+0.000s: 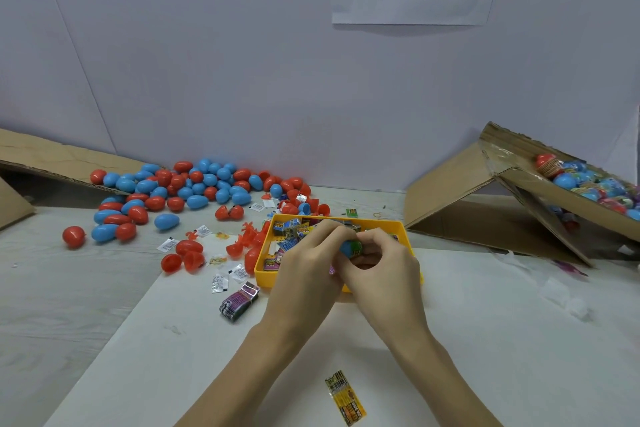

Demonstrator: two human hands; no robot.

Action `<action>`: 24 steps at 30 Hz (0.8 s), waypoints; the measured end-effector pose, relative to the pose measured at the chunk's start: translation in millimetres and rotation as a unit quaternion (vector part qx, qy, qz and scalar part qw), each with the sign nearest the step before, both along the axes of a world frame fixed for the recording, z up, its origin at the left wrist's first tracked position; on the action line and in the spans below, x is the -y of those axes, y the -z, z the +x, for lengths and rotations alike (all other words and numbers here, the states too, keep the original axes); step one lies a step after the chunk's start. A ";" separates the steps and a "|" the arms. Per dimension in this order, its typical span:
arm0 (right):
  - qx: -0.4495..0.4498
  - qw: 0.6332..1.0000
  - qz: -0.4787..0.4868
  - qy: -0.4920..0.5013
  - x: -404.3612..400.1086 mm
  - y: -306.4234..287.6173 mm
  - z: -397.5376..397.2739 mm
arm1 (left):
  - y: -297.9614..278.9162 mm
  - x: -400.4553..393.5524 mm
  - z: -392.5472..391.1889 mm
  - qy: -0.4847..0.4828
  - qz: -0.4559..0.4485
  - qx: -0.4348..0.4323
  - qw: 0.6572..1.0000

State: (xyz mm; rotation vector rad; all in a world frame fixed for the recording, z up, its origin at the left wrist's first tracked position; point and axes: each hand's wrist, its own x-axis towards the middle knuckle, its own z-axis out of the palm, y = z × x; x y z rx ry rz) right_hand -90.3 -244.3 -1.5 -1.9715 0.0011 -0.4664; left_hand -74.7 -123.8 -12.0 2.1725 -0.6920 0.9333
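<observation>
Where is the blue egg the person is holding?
In the head view the blue egg is just right of centre, gripped between the left hand and the right hand, with the yellow tray right behind it.

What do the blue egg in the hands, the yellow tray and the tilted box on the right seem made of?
Blue egg: probably smooth moulded plastic, partly under a printed film. Yellow tray: plastic by its look, even colour, rounded rim. Tilted box: brown corrugated cardboard, raw cut edges.
</observation>
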 end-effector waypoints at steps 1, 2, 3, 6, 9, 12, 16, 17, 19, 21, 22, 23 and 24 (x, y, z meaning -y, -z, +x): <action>0.000 1.000 -0.001 0.001 0.4 0.1 1.3 | -0.4 -0.4 1.5 0.002 0.000 -0.010 1.000; 0.001 1.000 -0.001 0.002 1.4 -0.3 2.6 | -0.8 -1.0 2.3 0.005 -0.004 -0.019 1.000; 0.001 1.000 0.001 0.002 2.9 -0.8 3.9 | -1.3 -1.6 2.8 0.009 -0.010 -0.025 1.000; 0.006 1.000 0.005 0.000 6.8 -1.3 5.3 | -2.1 -2.3 2.0 0.016 -0.020 -0.028 0.999; 0.006 1.000 0.015 0.008 8.1 -1.2 6.1 | -0.8 -1.9 0.8 0.008 -0.022 -0.010 1.000; 0.002 1.000 0.016 0.019 10.1 -1.4 8.3 | 0.7 0.3 0.7 0.000 -0.028 0.000 1.000; -0.008 1.000 0.005 0.015 13.1 -1.8 9.9 | 3.4 2.9 2.4 -0.005 -0.035 -0.001 0.999; -0.014 1.000 -0.001 0.000 14.3 -1.7 9.7 | 3.8 1.7 3.3 -0.005 -0.042 -0.005 0.999; -0.035 0.999 -0.005 -0.033 16.8 -2.4 8.5 | 4.1 -1.6 5.3 -0.002 -0.061 -0.013 0.998; -0.034 0.999 -0.002 -0.043 18.8 -2.9 8.7 | 4.6 -4.5 6.5 0.006 -0.071 -0.018 0.997; -0.027 0.999 -0.003 -0.042 18.9 -3.5 9.1 | 4.8 -5.0 6.7 0.010 -0.069 -0.020 0.997; -0.023 0.999 -0.002 -0.040 18.9 -4.0 9.1 | 5.2 -5.1 6.9 0.013 -0.066 -0.022 0.997; -0.025 0.999 0.002 -0.039 18.6 -4.2 9.0 | 5.4 -5.3 7.6 0.017 -0.064 -0.027 0.997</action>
